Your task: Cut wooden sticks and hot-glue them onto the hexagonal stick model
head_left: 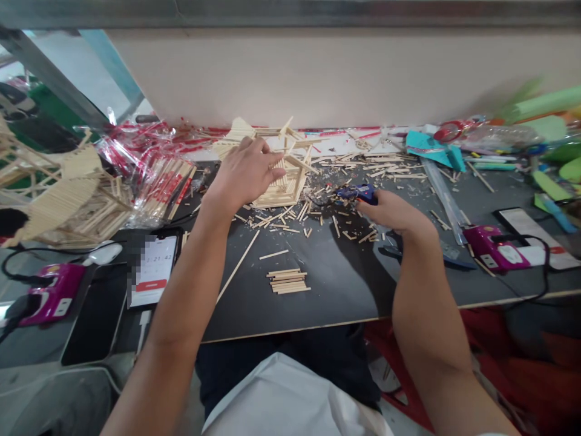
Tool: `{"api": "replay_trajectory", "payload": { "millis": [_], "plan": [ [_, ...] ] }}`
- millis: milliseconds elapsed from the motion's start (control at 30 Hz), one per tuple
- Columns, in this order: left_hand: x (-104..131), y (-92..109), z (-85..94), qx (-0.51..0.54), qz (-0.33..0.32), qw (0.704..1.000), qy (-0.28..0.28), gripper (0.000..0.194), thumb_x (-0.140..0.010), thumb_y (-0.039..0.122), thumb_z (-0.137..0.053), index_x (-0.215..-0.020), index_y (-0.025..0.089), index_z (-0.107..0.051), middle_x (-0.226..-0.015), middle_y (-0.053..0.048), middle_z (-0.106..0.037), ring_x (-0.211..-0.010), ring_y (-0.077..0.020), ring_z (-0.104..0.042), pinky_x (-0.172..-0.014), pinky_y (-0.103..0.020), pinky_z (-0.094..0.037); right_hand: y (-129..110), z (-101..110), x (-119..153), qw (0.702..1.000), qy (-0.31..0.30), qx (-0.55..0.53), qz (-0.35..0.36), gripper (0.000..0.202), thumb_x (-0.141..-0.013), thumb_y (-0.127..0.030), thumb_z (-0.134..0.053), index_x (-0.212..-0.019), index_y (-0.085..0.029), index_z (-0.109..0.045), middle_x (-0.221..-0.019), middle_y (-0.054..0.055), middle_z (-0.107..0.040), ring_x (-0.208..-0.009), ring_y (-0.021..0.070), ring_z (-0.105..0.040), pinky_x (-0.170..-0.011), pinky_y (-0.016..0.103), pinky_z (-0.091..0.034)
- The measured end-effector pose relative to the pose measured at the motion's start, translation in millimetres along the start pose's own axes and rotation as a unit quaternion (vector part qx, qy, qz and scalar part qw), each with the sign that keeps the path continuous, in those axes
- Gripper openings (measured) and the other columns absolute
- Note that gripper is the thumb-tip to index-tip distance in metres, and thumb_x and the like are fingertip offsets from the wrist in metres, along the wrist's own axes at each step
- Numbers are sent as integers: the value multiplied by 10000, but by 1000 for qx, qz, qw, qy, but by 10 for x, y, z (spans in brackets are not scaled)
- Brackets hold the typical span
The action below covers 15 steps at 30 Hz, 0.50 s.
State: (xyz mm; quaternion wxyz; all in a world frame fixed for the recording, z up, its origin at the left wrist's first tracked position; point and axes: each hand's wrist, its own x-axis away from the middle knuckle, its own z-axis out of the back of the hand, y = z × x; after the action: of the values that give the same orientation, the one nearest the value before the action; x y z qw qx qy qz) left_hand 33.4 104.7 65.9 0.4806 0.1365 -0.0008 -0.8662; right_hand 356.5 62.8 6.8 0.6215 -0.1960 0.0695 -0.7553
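Observation:
A small model of pale wooden sticks (290,189) stands at the back middle of the dark table. My left hand (249,169) rests on its left part, the fingers bent and pressed together against the sticks. To the right, my right hand (385,209) is closed around a blue glue gun (361,194), whose nozzle points left over a heap of stick scraps. Nearer the front edge lies a small row of cut sticks (288,281), with a single short stick (273,255) behind it and a long thin stick (238,266) to its left.
At the left are a larger stick model (68,200), red-and-clear wrapped stick packs (158,181), a lit phone (154,269), a dark phone (97,312) and a purple power socket (57,293). Another purple socket (494,248) and phone (540,236) lie right. Cables cross the table.

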Motion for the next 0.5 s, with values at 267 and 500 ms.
{"api": "replay_trajectory", "payload": {
  "millis": [267, 500],
  "plan": [
    [-25, -10, -29, 5, 3, 999, 37, 344, -1028, 436, -573, -1248, 241, -752, -1200, -123, -677, -1222, -333, -584, -1088, -485, -483, 51, 45, 4, 997, 5, -70, -10, 260, -909, -458, -586, -788, -230, -552, -670, 7, -597, -641, 185, -545, -620, 301, -389],
    [-8, -194, -26, 9, 21, 999, 46, 329, -1016, 398, -547, -1161, 194, -759, -1261, -142, -684, -1225, -327, -622, -1109, -490, -487, 72, 56, -4, 994, 44, -97, -25, 261, -904, -436, -611, -751, -232, -561, -635, 8, -578, -604, 185, -511, -608, 323, -376]
  ]
}}
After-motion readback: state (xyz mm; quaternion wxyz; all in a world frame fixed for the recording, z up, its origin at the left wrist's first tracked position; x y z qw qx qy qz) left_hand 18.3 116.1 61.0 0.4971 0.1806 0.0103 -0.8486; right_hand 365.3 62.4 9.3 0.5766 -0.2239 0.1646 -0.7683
